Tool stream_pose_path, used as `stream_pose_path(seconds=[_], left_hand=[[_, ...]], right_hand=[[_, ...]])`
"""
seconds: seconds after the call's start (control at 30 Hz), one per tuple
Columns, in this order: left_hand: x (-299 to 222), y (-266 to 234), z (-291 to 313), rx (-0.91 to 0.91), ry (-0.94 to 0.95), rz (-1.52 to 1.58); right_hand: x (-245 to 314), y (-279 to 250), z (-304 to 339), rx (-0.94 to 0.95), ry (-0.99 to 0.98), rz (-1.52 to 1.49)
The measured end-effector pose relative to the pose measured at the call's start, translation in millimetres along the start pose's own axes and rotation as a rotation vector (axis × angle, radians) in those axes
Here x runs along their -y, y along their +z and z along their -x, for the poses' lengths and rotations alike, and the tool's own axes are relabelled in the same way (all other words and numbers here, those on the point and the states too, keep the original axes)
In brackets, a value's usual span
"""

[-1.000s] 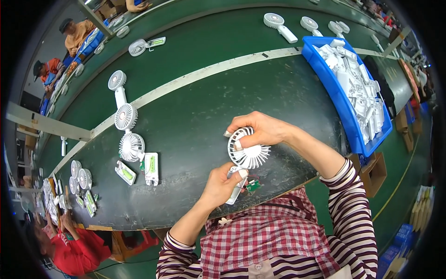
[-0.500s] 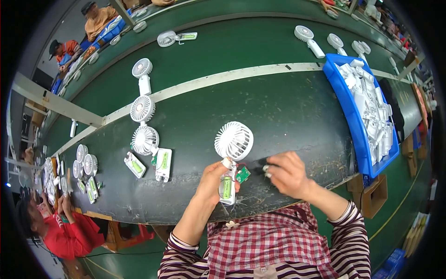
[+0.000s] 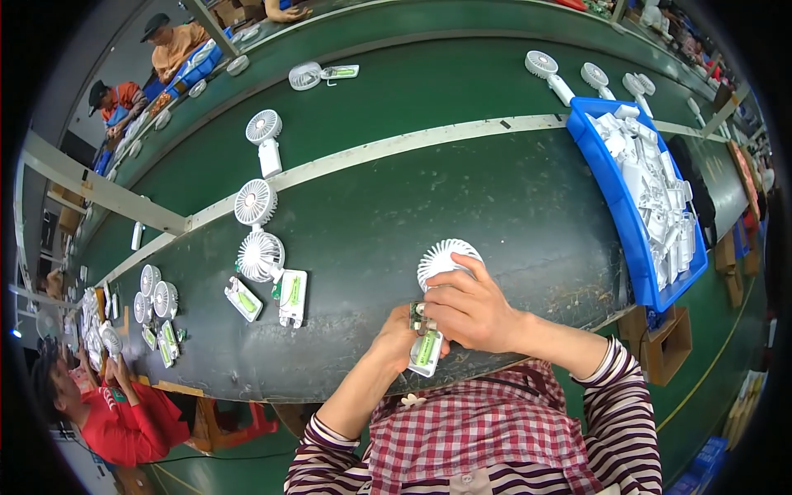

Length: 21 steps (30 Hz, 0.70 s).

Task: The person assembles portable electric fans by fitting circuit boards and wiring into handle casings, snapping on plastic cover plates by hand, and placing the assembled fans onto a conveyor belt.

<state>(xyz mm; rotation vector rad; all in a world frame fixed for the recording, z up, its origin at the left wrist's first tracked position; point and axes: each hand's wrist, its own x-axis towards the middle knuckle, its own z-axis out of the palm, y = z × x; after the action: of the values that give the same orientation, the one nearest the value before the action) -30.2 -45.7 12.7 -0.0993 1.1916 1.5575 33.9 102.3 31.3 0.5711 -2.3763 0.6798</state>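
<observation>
Small white handheld fan (image 3: pixel 440 272) sitting at about 6 o'clock, just past the near edge of the dark green belt (image 3: pixel 462 198), round grille head up top and open handle below with a green cell and a bit of circuit board showing. Left hand (image 3: pixel 398 334) wrapped round the handle from the 7 o'clock side, fingers closed on it. Right hand (image 3: pixel 470 309) coming in from 4 o'clock, fingers pinched together on the neck right under the grille, thumb side touching the board. Over at 9 o'clock, three more white fans (image 3: pixel 256 227) lying in a loose column on the belt, plus two open handle shells (image 3: pixel 272 295) with green inserts just beside the lowest one. Blue plastic bin (image 3: pixel 635 247) at 2 o'clock, long and rectangular, heaped with white plastic parts. Pale stripe (image 3: pixel 371 150) running across the belt between 10 and 2 o'clock. Brown cardboard box (image 3: pixel 664 346) tucked under the bin's near end at 4 o'clock. Cluster of small fan heads and green-labelled pieces (image 3: pixel 153 309) at 8 o'clock, next to a person in a red top (image 3: pixel 124 421). Two more people in caps way off at 11 o'clock.
</observation>
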Motion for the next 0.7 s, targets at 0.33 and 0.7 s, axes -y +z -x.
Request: stream_pose_path(seconds=[0.33, 0.7], left_hand=[[4.1, 2.3, -12.7, 0.108, -0.154, 0.176], [11.5, -17.8, -53.4, 0.334, -0.101, -0.062]], right_hand=[[-8.0, -18.3, -13.1, 0.311, 0.086, -0.128], [-7.6, 6.2, -3.1, 0.400, 0.076, -0.179]])
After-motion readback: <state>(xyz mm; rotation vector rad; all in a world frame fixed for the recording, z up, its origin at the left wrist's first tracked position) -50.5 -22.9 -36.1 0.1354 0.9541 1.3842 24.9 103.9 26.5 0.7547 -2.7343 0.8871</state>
